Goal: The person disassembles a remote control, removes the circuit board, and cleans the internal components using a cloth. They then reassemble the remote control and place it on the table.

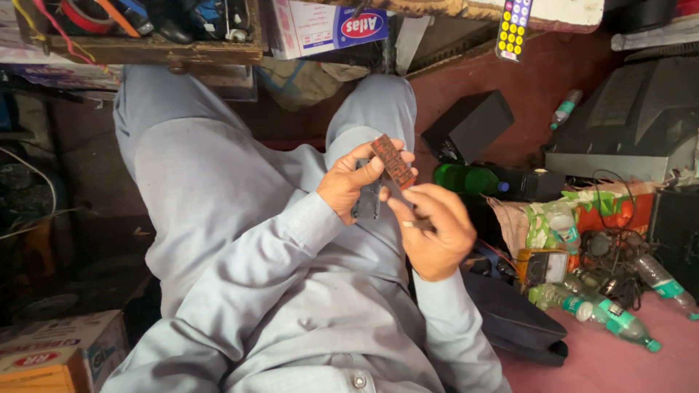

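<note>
1. Nearest to me, my right hand [435, 234] curls over my lap; its fingers are bent and a fingertip reaches up to the lower edge of the small brown circuit board [393, 161]. I cannot tell whether it pinches anything.
2. My left hand [354, 183] grips that board between thumb and fingers, tilted up toward my eyes so its face shows. Below it, the same hand presses a dark grey casing [368, 204] against the palm.
3. Both hands rest above my right knee [378, 102], which steadies them.
4. To my right lie plastic bottles [615, 320], a yellow multimeter [542, 266] and a green bottle [466, 178].
5. Farther off stand a black box [470, 125] and an old grey television [633, 120].
</note>
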